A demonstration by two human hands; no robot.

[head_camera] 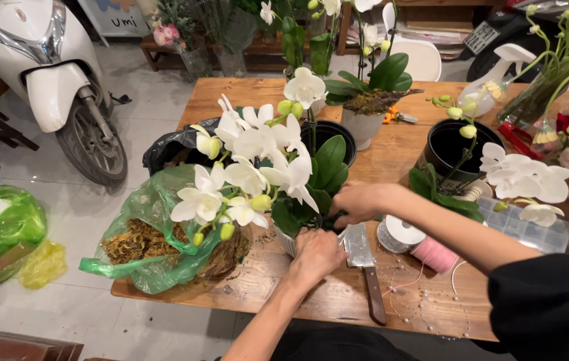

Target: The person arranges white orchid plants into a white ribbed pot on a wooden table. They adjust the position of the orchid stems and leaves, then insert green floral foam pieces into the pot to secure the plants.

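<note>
My left hand (316,255) was curled against the near rim of a white orchid pot (289,241); my right hand (358,202) gripped its far side among the leaves. A knife (366,267) lay just beside on the desk (338,297), with a green moss bag (154,234) at left.

Two bare forearms, no watch or bracelet visible on either wrist. Left hand (316,256) and right hand (358,202) ungloved, no rings visible. Black garment on the right arm (sleeve ending near the elbow), loose and plain, with more dark clothing below at the torso
</note>
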